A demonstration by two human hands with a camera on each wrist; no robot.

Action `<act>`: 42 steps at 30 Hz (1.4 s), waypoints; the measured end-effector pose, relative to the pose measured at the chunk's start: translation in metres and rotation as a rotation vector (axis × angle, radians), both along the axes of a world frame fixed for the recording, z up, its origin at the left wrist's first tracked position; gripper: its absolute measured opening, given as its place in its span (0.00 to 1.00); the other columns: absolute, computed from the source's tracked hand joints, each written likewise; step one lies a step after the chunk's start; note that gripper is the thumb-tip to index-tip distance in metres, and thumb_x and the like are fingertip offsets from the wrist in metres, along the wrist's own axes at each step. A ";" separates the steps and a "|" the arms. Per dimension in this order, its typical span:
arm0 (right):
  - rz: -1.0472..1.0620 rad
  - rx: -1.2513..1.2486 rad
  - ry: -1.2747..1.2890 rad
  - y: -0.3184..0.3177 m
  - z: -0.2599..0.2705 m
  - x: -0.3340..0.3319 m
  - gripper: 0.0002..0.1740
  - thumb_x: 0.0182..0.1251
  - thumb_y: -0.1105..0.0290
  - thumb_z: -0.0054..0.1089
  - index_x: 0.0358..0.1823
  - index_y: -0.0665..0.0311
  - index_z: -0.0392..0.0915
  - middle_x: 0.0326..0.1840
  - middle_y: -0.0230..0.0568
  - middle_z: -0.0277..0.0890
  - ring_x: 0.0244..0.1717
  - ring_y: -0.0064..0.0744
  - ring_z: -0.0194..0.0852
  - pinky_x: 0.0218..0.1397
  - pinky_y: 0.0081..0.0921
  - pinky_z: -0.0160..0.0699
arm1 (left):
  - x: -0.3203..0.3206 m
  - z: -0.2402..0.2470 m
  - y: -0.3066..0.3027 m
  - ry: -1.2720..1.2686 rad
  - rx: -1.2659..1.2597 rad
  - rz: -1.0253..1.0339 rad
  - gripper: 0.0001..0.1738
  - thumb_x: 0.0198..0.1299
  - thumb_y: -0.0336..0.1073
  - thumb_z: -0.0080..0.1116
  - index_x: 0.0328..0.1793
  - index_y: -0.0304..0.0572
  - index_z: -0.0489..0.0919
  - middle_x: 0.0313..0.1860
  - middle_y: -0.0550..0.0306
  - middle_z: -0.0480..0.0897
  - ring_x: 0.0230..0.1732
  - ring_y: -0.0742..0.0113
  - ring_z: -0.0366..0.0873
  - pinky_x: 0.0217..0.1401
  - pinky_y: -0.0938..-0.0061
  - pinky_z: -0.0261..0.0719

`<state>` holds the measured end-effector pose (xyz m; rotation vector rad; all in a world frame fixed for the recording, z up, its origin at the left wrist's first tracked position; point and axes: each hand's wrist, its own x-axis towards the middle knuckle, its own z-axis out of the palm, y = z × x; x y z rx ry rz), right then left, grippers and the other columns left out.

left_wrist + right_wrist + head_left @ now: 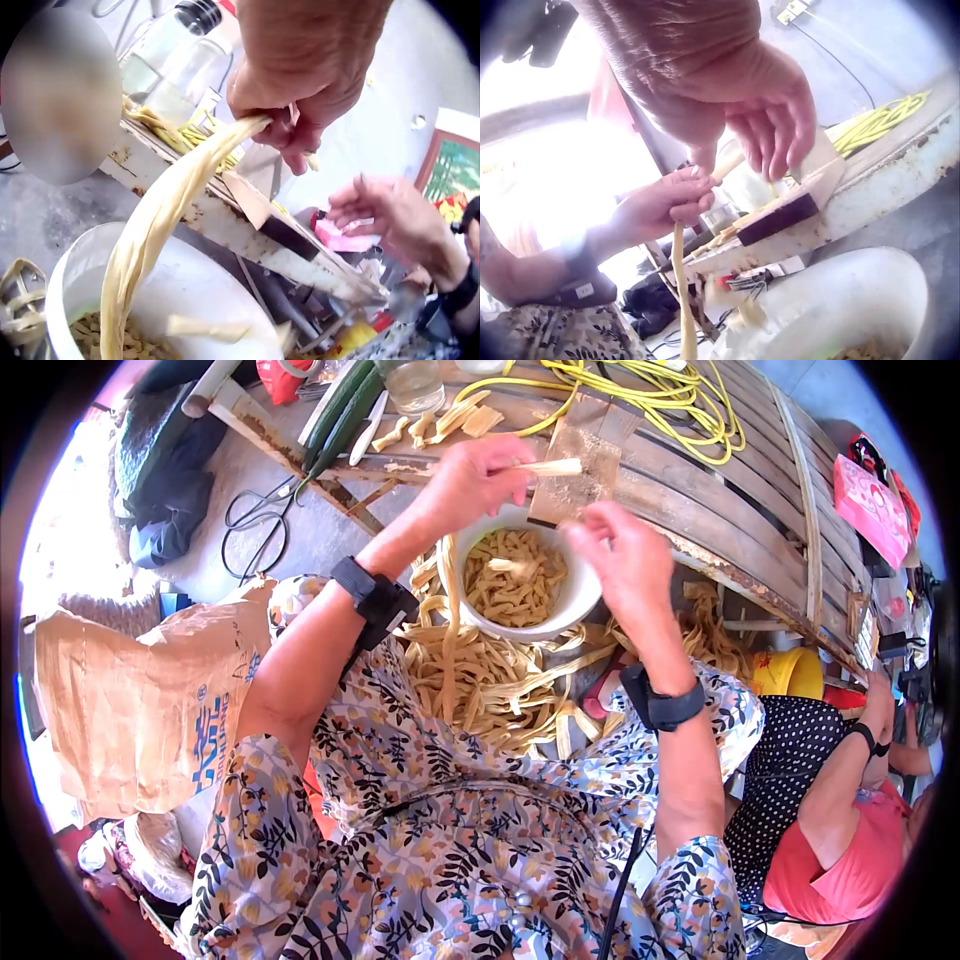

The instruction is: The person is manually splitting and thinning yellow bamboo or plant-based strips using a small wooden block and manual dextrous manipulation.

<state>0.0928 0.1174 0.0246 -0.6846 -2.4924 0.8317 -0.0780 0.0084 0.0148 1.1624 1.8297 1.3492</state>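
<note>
My left hand (470, 485) grips a long, limp, pale-yellow strip (161, 210), like a pickled vegetable stalk. One short end (558, 467) pokes out past the fingers toward the wooden board (600, 445); the rest hangs beside the white bucket (585, 600). Inside the bucket lie many short cut pieces (500, 590). Blurred pieces (206, 328) are in the air above them in the left wrist view. My right hand (628, 560) is held over the bucket's right side, fingers loosely bent and apart, with nothing in it.
Long strips (480, 685) are heaped below the bucket. On the slatted bench (690, 510) are yellow cord (650, 400), a glass (415, 385), cucumbers (340, 415) and yellow scraps (480, 422). A paper sack (150, 700) stands left; another person in a red top (840, 860) sits right.
</note>
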 end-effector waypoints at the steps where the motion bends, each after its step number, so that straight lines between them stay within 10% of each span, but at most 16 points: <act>1: -0.041 0.070 0.078 0.001 0.004 0.002 0.12 0.55 0.62 0.59 0.32 0.64 0.75 0.25 0.40 0.76 0.26 0.39 0.74 0.29 0.30 0.70 | 0.010 0.003 -0.001 0.087 -0.015 0.018 0.08 0.56 0.34 0.56 0.41 0.43 0.75 0.21 0.62 0.77 0.17 0.80 0.67 0.18 0.85 0.65; 4: -0.054 0.014 0.179 0.004 0.007 -0.002 0.11 0.57 0.64 0.56 0.28 0.65 0.74 0.22 0.38 0.75 0.24 0.37 0.74 0.27 0.30 0.69 | 0.037 -0.008 0.001 0.632 0.287 -0.030 0.09 0.54 0.35 0.57 0.40 0.44 0.75 0.20 0.56 0.77 0.17 0.67 0.72 0.19 0.76 0.70; 7: 0.102 -0.487 0.068 0.010 -0.021 -0.005 0.08 0.57 0.68 0.55 0.25 0.65 0.76 0.12 0.37 0.70 0.12 0.27 0.67 0.17 0.24 0.64 | 0.054 -0.002 -0.005 0.667 0.126 -0.186 0.08 0.52 0.36 0.59 0.36 0.46 0.75 0.22 0.52 0.77 0.22 0.58 0.76 0.25 0.70 0.72; 11: 0.053 -0.556 -0.173 0.021 -0.024 0.013 0.08 0.56 0.69 0.58 0.31 0.66 0.80 0.11 0.27 0.66 0.11 0.14 0.59 0.14 0.14 0.55 | 0.032 -0.002 -0.019 0.173 -0.077 -0.344 0.08 0.51 0.34 0.62 0.35 0.40 0.79 0.22 0.67 0.74 0.26 0.86 0.67 0.26 0.86 0.66; 14: 0.417 -1.080 -0.301 0.008 -0.003 0.022 0.09 0.57 0.68 0.58 0.30 0.67 0.78 0.22 0.28 0.73 0.11 0.10 0.55 0.13 0.09 0.50 | 0.014 -0.005 -0.019 -0.149 -0.067 -0.355 0.06 0.55 0.35 0.59 0.34 0.40 0.80 0.24 0.71 0.75 0.25 0.85 0.68 0.26 0.89 0.65; 15: 0.470 -1.172 -0.272 -0.009 0.013 0.019 0.14 0.57 0.63 0.60 0.38 0.65 0.80 0.13 0.21 0.62 0.10 0.09 0.49 0.14 0.11 0.46 | 0.013 -0.001 -0.018 -0.219 -0.112 -0.357 0.08 0.56 0.38 0.58 0.35 0.43 0.80 0.25 0.71 0.76 0.25 0.86 0.67 0.25 0.90 0.63; 19: 0.494 -1.679 0.289 0.005 0.004 0.006 0.16 0.59 0.62 0.57 0.44 0.66 0.77 0.27 0.32 0.76 0.11 0.09 0.55 0.15 0.10 0.61 | 0.042 -0.031 -0.010 -0.834 0.078 -0.358 0.18 0.64 0.48 0.44 0.36 0.39 0.74 0.22 0.68 0.72 0.21 0.82 0.65 0.22 0.88 0.62; 23: 0.301 -0.740 0.157 0.001 -0.009 0.001 0.16 0.62 0.61 0.54 0.44 0.65 0.77 0.29 0.35 0.77 0.15 0.15 0.66 0.20 0.13 0.66 | 0.059 -0.049 -0.004 -1.260 0.110 -0.559 0.18 0.64 0.46 0.44 0.48 0.37 0.70 0.30 0.60 0.75 0.23 0.78 0.70 0.21 0.87 0.67; 27: 0.291 -0.589 0.020 -0.001 -0.006 0.006 0.13 0.54 0.65 0.59 0.42 0.57 0.79 0.32 0.35 0.76 0.28 0.23 0.73 0.32 0.20 0.70 | 0.065 -0.050 -0.002 -1.265 0.006 -0.548 0.22 0.57 0.49 0.54 0.45 0.37 0.70 0.29 0.58 0.74 0.21 0.80 0.67 0.21 0.89 0.67; 31: 0.139 0.201 0.259 0.007 -0.012 0.007 0.11 0.49 0.65 0.60 0.35 0.57 0.80 0.29 0.36 0.72 0.38 0.35 0.70 0.38 0.26 0.69 | 0.069 -0.046 0.007 -1.132 0.035 -0.129 0.08 0.61 0.34 0.48 0.41 0.38 0.75 0.24 0.63 0.76 0.17 0.82 0.68 0.16 0.89 0.60; 34: 0.027 0.179 0.113 -0.003 -0.007 0.009 0.10 0.49 0.64 0.61 0.33 0.59 0.79 0.28 0.36 0.74 0.33 0.40 0.71 0.34 0.28 0.70 | 0.073 -0.024 0.007 -0.604 0.069 0.201 0.10 0.61 0.36 0.50 0.36 0.37 0.77 0.21 0.63 0.75 0.15 0.82 0.67 0.16 0.88 0.62; 39: 0.162 -0.662 0.058 0.008 -0.022 0.002 0.07 0.52 0.69 0.59 0.25 0.65 0.79 0.18 0.38 0.75 0.21 0.18 0.68 0.28 0.18 0.66 | 0.071 -0.010 -0.001 -0.204 0.080 0.135 0.14 0.58 0.38 0.52 0.31 0.30 0.76 0.16 0.58 0.76 0.16 0.76 0.72 0.18 0.80 0.70; 42: 0.035 -0.464 0.057 0.005 -0.036 0.002 0.05 0.49 0.71 0.60 0.26 0.65 0.79 0.21 0.37 0.76 0.21 0.25 0.70 0.29 0.21 0.67 | 0.073 -0.012 -0.001 0.031 0.048 0.093 0.15 0.58 0.40 0.53 0.32 0.31 0.74 0.15 0.58 0.75 0.16 0.76 0.73 0.18 0.79 0.69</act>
